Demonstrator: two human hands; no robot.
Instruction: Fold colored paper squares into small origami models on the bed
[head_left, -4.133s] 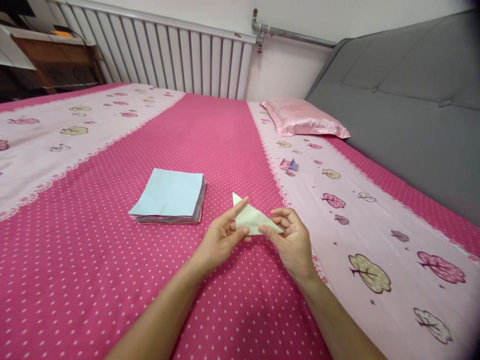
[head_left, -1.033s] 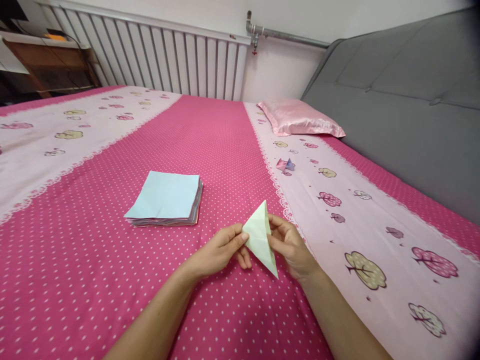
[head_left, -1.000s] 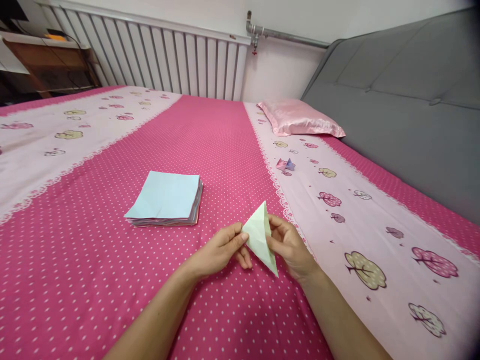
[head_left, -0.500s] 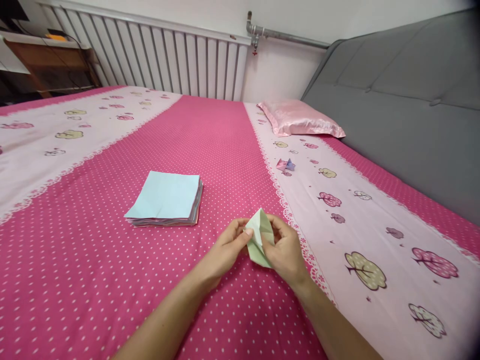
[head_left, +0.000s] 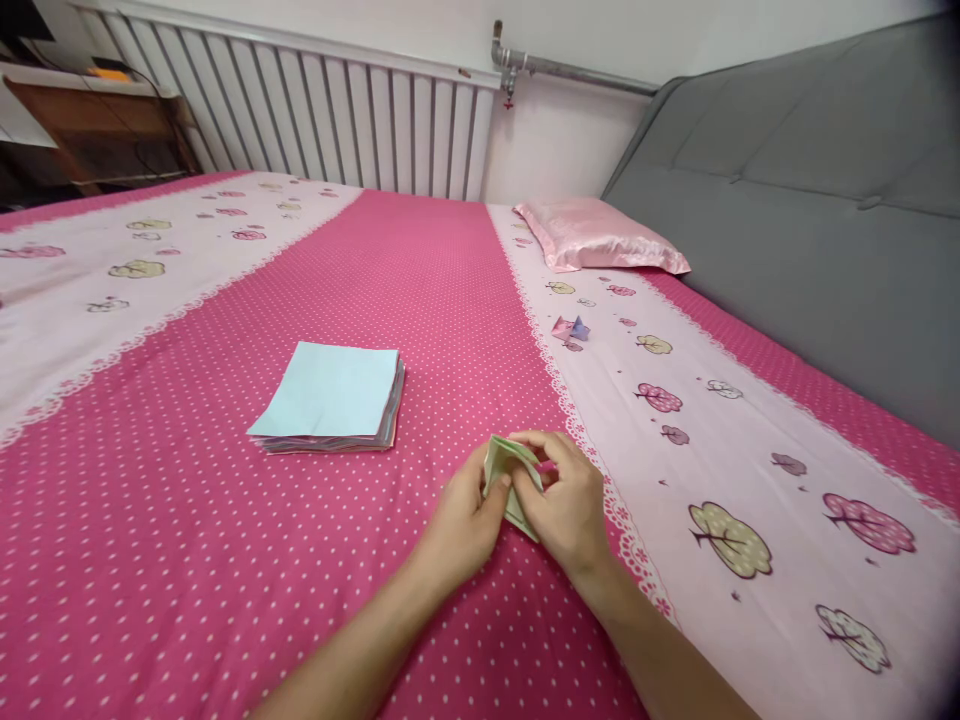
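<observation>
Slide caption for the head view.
Left hand and right hand hold folded pale-green paper near a square blue-topped paper stack on pink dotted bedding.

This is a home, and the room looks like a bedroom. A wide bed (head_left: pixel 225 560) fills the near and middle part, under a pink bedspread (head_left: pixel 442 260) with white dots, lace-patterned borders and printed trees. A shiny pink pillow (head_left: pixel 604 236) lies at the far right, beside a grey padded headboard (head_left: pixel 810 180) with buttons. Along the far wall (head_left: pixel 570 145) stands a white radiator (head_left: pixel 315 115), with a metal pipe (head_left: pixel 592 77) to its right. A wooden table (head_left: pixel 97 112) stands at the far left.
</observation>
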